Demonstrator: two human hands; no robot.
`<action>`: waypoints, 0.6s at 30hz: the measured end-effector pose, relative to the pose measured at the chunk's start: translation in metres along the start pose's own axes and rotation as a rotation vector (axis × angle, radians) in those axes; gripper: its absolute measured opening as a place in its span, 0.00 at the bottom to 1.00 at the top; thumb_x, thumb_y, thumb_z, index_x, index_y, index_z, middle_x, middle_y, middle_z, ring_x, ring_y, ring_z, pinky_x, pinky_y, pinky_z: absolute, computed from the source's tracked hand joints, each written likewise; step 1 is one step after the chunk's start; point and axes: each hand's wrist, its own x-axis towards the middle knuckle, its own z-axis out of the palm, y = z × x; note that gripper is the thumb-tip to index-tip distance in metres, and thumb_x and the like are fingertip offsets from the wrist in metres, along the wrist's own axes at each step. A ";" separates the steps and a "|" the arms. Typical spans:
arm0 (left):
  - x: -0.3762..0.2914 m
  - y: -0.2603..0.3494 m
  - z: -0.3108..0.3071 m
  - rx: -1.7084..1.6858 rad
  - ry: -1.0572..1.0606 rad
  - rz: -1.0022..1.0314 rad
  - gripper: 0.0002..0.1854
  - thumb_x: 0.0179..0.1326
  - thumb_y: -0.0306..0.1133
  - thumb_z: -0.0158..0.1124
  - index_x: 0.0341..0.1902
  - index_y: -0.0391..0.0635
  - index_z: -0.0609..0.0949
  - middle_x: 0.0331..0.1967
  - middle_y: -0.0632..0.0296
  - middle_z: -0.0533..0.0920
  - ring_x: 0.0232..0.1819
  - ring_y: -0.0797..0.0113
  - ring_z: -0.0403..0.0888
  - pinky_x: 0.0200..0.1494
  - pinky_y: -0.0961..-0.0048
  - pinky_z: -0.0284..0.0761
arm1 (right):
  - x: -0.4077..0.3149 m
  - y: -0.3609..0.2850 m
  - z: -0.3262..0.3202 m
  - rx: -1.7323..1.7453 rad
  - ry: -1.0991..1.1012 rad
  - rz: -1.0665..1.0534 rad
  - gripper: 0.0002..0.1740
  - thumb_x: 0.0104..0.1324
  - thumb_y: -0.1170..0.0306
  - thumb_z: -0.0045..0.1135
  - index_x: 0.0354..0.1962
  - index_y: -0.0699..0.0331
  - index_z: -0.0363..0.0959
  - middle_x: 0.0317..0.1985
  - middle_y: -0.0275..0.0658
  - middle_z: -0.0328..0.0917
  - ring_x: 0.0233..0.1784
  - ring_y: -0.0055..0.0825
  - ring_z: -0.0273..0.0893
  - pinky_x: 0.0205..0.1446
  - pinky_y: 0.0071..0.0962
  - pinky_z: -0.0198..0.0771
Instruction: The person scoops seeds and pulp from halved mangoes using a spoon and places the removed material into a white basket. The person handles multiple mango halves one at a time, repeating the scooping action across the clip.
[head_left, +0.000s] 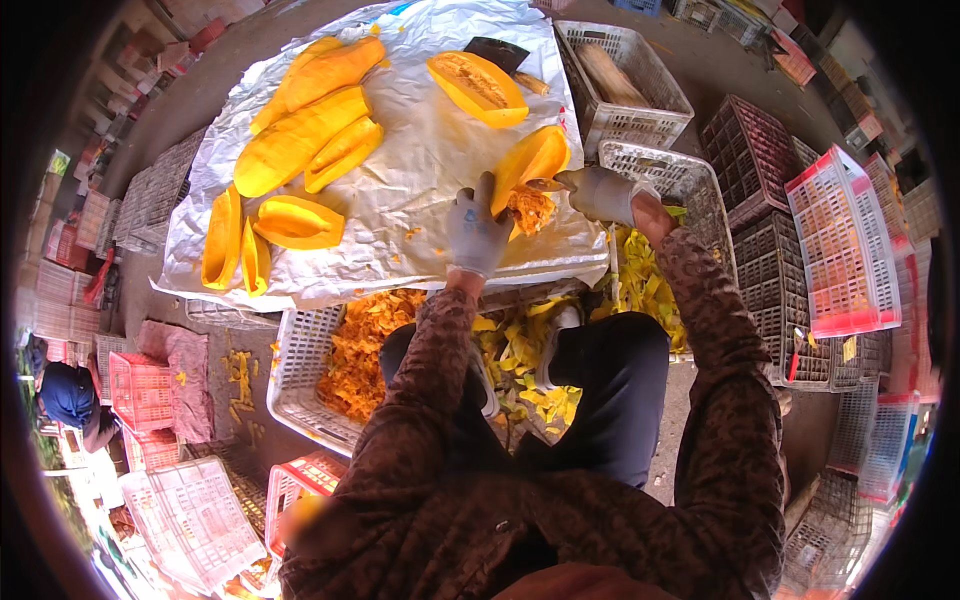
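My gloved left hand (478, 231) grips a peeled, orange-yellow squash piece (534, 159) near the front right of a sheet-covered table (420, 202). A clump of stringy orange pulp with seeds (531, 211) hangs at the near end of that piece. In my gloved right hand (602, 195) is a small scraping tool (546, 184), its tip against the squash; its exact shape is partly hidden. Beyond lies a halved squash (478, 88), cut face up with seeds inside, beside a dark-bladed cleaver (495, 54).
Several peeled squash pieces (300, 142) lie on the table's left. A crate of orange pulp (289, 390) stands by my left leg. Yellow peelings (645, 277) fill a crate (705, 187) at right and litter the floor. Stacked crates (765, 270) rise farther right. Another person (67, 394) bends at far left.
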 end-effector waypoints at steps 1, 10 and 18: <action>0.000 0.002 0.003 -0.014 0.025 0.002 0.36 0.50 0.35 0.70 0.65 0.53 0.70 0.43 0.46 0.77 0.43 0.43 0.77 0.43 0.54 0.75 | 0.007 0.007 0.005 -0.059 0.040 0.025 0.28 0.63 0.69 0.45 0.62 0.56 0.67 0.37 0.50 0.81 0.35 0.43 0.80 0.41 0.37 0.74; 0.001 0.001 0.003 -0.039 -0.002 0.006 0.35 0.49 0.34 0.70 0.64 0.53 0.69 0.43 0.46 0.77 0.43 0.43 0.77 0.44 0.53 0.75 | 0.030 -0.008 0.041 -0.010 0.056 -0.057 0.26 0.63 0.68 0.46 0.59 0.59 0.68 0.45 0.53 0.80 0.47 0.48 0.78 0.52 0.40 0.71; -0.003 -0.005 0.012 -0.017 0.045 0.006 0.38 0.47 0.36 0.70 0.65 0.55 0.68 0.42 0.49 0.76 0.43 0.45 0.78 0.42 0.53 0.75 | -0.004 -0.031 0.019 -0.383 0.000 -0.156 0.25 0.63 0.68 0.45 0.59 0.58 0.67 0.39 0.50 0.80 0.42 0.48 0.80 0.47 0.41 0.73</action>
